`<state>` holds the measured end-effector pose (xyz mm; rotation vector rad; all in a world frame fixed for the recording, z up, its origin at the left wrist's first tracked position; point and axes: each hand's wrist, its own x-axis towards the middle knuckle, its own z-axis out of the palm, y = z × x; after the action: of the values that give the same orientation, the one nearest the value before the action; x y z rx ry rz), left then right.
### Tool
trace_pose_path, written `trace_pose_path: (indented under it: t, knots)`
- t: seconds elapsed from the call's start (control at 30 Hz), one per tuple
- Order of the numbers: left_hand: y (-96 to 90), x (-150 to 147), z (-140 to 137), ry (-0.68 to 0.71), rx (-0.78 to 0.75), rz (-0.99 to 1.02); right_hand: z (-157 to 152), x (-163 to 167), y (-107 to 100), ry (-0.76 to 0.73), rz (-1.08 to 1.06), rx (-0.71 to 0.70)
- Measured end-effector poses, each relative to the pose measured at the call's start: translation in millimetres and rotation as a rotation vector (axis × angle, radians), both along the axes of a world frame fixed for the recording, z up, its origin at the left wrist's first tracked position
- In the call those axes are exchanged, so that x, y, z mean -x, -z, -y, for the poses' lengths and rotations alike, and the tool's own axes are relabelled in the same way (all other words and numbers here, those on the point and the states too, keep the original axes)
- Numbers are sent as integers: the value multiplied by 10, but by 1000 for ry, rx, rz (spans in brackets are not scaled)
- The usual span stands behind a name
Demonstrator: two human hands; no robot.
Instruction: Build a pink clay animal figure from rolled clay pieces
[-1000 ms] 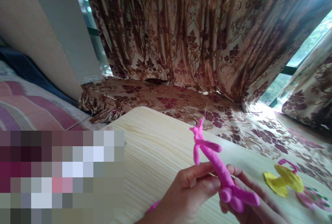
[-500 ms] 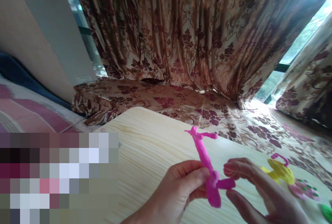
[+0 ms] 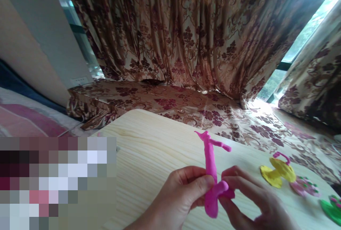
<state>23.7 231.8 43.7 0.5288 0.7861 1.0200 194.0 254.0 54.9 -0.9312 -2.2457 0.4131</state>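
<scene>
Above the pale wooden table (image 3: pixel 149 148), the left hand (image 3: pixel 181 196) pinches the pink clay figure (image 3: pixel 211 173) between thumb and fingers. The right hand (image 3: pixel 255 201) pinches its lower limb with closed fingertips.

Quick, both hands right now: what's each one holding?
Left hand: closed, thumb and fingers pinching the pink clay figure at its lower part.
Right hand: closed, fingertips pinching the same figure's lower side limb.

table (image 3: pixel 149 152): right in front of you
clay figure (image 3: pixel 211 173): near, between your hands
clay pieces (image 3: pixel 278 173): on table, right
curtain (image 3: pixel 186 34): far behind
</scene>
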Motion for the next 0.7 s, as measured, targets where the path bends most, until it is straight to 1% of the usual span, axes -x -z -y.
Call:
trace_pose_path:
  t: [0.1,0.17,0.23,0.3,0.4,0.47,0.53,0.6,0.63,0.7]
  knots:
    - [36,-20,1,-12,-35,-12,3,-17,-11,40,49,-39]
    - [57,-28,-5,-43,-52,-51,9,-32,-34,64,64,-78]
    - [74,-10,-26,-78,-70,-131,14,-55,-69,69,83,-100]
    - [87,44,-61,-96,-130,-244,11,-103,-105,71,110,-119]
    - [86,181,-126,-173,-296,-530,-6,-250,-86,104,119,-154]
    - [68,279,-173,-265,-440,-813,-11,-373,16,119,102,-157]
    - [45,355,-228,-316,-592,-1122,0,-473,176,107,77,-134]
    - [30,390,-296,-292,-716,-1365,21,-530,339,113,31,-70]
    - [28,391,-335,-261,-756,-1442,31,-542,405,124,2,-24]
    - [38,367,-416,-189,-804,-1506,40,-552,485,154,-56,88]
